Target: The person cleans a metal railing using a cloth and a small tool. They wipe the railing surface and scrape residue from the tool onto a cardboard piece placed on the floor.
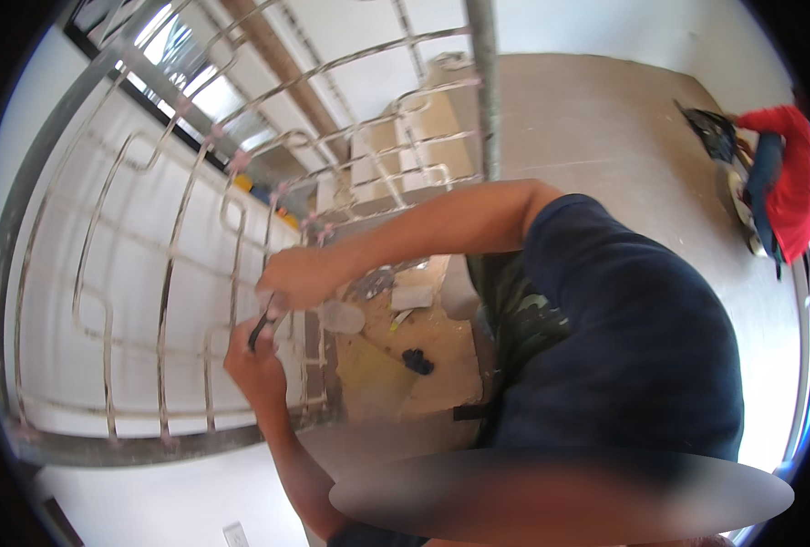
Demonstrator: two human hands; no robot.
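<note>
A metal window grille (172, 273) with chipped white paint and pinkish spots at its joints stands before me in a grey frame. My right hand (297, 276) reaches across to the grille with its fingers closed. Just below it, my left hand (255, 354) is closed too, close to the bars. A thin dark strip-like piece (260, 330) runs between the two hands, and both seem to grip it. Its exact kind is hard to make out, as the fingers cover its ends.
On a brown board (450, 356) below lie a black crumpled item (417, 362), a pale block (412, 297) and a clear plastic container (342, 316). A grey post (484, 100) rises beside the grille. At far right, a person in red (788, 173) is by a black bag (710, 135).
</note>
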